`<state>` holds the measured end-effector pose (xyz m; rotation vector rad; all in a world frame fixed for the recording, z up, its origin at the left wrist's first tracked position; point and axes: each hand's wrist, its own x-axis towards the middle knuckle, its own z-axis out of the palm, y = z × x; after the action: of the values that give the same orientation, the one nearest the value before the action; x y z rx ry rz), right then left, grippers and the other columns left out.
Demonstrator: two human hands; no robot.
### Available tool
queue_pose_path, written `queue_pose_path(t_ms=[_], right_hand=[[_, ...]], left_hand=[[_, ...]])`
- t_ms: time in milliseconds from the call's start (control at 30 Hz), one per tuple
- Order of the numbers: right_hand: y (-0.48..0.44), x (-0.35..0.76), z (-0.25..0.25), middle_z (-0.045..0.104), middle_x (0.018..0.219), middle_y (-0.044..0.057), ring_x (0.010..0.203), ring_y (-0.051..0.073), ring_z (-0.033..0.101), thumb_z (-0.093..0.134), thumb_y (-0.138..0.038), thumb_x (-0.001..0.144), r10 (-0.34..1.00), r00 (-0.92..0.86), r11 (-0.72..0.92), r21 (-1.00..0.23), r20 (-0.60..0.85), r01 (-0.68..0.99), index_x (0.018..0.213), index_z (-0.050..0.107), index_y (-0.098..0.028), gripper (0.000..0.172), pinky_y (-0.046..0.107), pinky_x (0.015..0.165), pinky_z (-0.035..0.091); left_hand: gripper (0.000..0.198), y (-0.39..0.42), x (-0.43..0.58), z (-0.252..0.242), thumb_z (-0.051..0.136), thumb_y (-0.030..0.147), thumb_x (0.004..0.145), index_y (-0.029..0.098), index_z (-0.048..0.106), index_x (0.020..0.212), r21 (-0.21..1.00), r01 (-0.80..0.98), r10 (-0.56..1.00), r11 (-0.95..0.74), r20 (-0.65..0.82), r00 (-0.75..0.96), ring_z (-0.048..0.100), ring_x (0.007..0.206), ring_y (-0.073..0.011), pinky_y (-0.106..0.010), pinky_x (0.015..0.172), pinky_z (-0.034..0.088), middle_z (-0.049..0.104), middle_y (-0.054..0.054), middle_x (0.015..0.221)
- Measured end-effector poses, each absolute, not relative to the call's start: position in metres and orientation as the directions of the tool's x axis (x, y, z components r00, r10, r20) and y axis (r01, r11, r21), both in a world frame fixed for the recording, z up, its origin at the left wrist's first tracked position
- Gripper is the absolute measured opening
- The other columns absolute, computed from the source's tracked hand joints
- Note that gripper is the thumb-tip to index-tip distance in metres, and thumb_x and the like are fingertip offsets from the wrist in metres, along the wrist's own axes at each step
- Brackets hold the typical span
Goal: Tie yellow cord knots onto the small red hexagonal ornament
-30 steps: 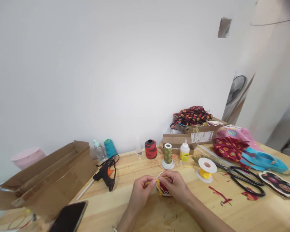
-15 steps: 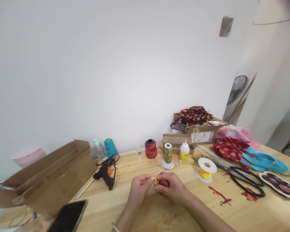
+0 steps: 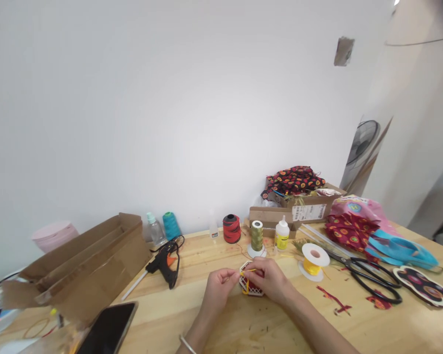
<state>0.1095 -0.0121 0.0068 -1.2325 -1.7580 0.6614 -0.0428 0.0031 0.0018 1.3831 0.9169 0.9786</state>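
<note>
A small dark red piece with a pale lattice edge (image 3: 256, 291) lies on the table, partly beneath my right hand. Yellow cord (image 3: 247, 284) runs over it and up between my fingertips. My left hand (image 3: 221, 287) is closed in a pinch on one part of the cord, just left of the piece. From the right, my right hand (image 3: 268, 280) pinches the cord too, its fingers over the piece and hiding part of it. A spool of yellow cord (image 3: 313, 264) stands to the right of my hands.
Behind my hands stand a green thread spool (image 3: 257, 236), a red spool (image 3: 231, 229) and a glue bottle (image 3: 281, 234). Black scissors (image 3: 372, 278) lie right. A glue gun (image 3: 165, 268), phone (image 3: 109, 328) and cardboard box (image 3: 92, 275) are left.
The lattice-edged piece shows more now, below the fingers, with a yellow loop over it. My hands have moved slightly apart. The whole view has shifted a little.
</note>
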Motion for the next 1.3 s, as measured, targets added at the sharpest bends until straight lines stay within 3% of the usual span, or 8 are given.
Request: queue_pose_path(t_ms=[100, 233, 633, 867, 1000, 1100, 1200, 1300], right_hand=[[-0.008, 0.106, -0.001, 0.052, 0.051, 0.000, 0.046, 0.009, 0.044, 0.049, -0.033, 0.069, 0.956, -0.087, 0.294, -0.899, 0.281, 0.324, 0.062, 0.062, -0.013, 0.025, 0.018, 0.042, 0.033], [-0.006, 0.101, -0.008, 0.055, 0.052, 0.001, 0.045, 0.010, 0.047, 0.046, -0.034, 0.070, 0.963, -0.058, 0.270, -0.921, 0.264, 0.281, 0.065, 0.060, -0.010, 0.028, 0.018, 0.041, 0.036], [-0.020, 0.099, 0.003, 0.045, 0.052, -0.001, 0.052, 0.011, 0.041, 0.047, -0.033, 0.071, 0.904, 0.042, 0.377, -0.841, 0.425, 0.389, 0.064, 0.063, -0.015, 0.025, 0.021, 0.050, 0.031], [-0.016, 0.095, 0.005, 0.041, 0.042, -0.004, 0.039, 0.007, 0.034, 0.048, -0.046, 0.064, 0.994, 0.006, 0.105, -0.994, 0.105, -0.038, 0.053, 0.055, -0.013, 0.036, 0.019, 0.040, 0.028], [-0.022, 0.094, 0.010, 0.026, 0.036, -0.009, 0.030, 0.003, 0.019, 0.048, -0.042, 0.065, 0.995, -0.098, -0.003, -0.994, 0.007, -0.105, 0.055, 0.055, -0.012, 0.033, 0.016, 0.031, 0.015], [-0.030, 0.095, 0.014, 0.025, 0.035, -0.010, 0.029, 0.001, 0.015, 0.053, -0.035, 0.063, 0.984, -0.158, -0.123, -0.956, -0.082, -0.268, 0.064, 0.057, -0.011, 0.024, 0.015, 0.030, 0.009], [-0.032, 0.095, 0.012, 0.028, 0.035, -0.010, 0.030, 0.001, 0.016, 0.054, -0.029, 0.061, 0.979, -0.161, -0.184, -0.887, -0.126, -0.424, 0.071, 0.058, -0.011, 0.020, 0.014, 0.030, 0.009], [-0.028, 0.093, 0.005, 0.033, 0.037, -0.008, 0.033, 0.001, 0.022, 0.056, -0.027, 0.061, 0.989, -0.120, -0.131, -0.884, -0.086, -0.450, 0.075, 0.059, -0.011, 0.022, 0.013, 0.031, 0.016]], left_hand=[[0.026, 0.001, -0.043, 0.002, 0.056, 0.030, 0.063, 0.010, 0.065, 0.077, 0.998, -0.041, 0.926, -0.051, 0.063, 0.371, 0.058, 0.062, -0.0177, -0.026, 0.060, 0.043, 0.068, -0.005, 0.064], [0.027, 0.000, -0.043, 0.003, 0.058, 0.032, 0.060, 0.010, 0.065, 0.073, 0.998, -0.055, 0.947, -0.021, 0.037, 0.320, 0.059, 0.060, -0.0182, -0.027, 0.059, 0.044, 0.068, -0.006, 0.064], [0.023, -0.001, -0.040, 0.000, 0.057, 0.028, 0.062, 0.009, 0.065, 0.073, 0.998, -0.051, 0.955, -0.047, 0.060, 0.290, 0.059, 0.061, -0.0174, -0.026, 0.060, 0.043, 0.068, -0.005, 0.062], [0.022, -0.004, -0.038, 0.002, 0.057, 0.029, 0.062, 0.011, 0.066, 0.071, 0.998, -0.035, 0.961, -0.044, 0.051, 0.271, 0.059, 0.062, -0.0177, -0.026, 0.061, 0.044, 0.068, -0.005, 0.064], [0.021, -0.005, -0.037, 0.005, 0.057, 0.029, 0.062, 0.011, 0.066, 0.071, 0.999, -0.023, 0.961, -0.041, 0.046, 0.273, 0.059, 0.061, -0.0175, -0.026, 0.059, 0.044, 0.068, -0.005, 0.063], [0.021, -0.004, -0.036, 0.006, 0.057, 0.029, 0.062, 0.012, 0.066, 0.070, 0.999, -0.018, 0.960, -0.044, 0.047, 0.276, 0.058, 0.061, -0.0172, -0.025, 0.059, 0.043, 0.068, -0.005, 0.062], [0.023, -0.003, -0.036, 0.007, 0.056, 0.031, 0.062, 0.011, 0.066, 0.070, 1.000, -0.003, 0.957, -0.031, 0.030, 0.288, 0.058, 0.061, -0.0174, -0.025, 0.059, 0.043, 0.068, -0.005, 0.064], [0.024, -0.003, -0.036, 0.008, 0.055, 0.031, 0.063, 0.011, 0.065, 0.072, 1.000, 0.000, 0.951, -0.028, 0.027, 0.308, 0.058, 0.062, -0.0173, -0.026, 0.059, 0.043, 0.068, -0.005, 0.065]])
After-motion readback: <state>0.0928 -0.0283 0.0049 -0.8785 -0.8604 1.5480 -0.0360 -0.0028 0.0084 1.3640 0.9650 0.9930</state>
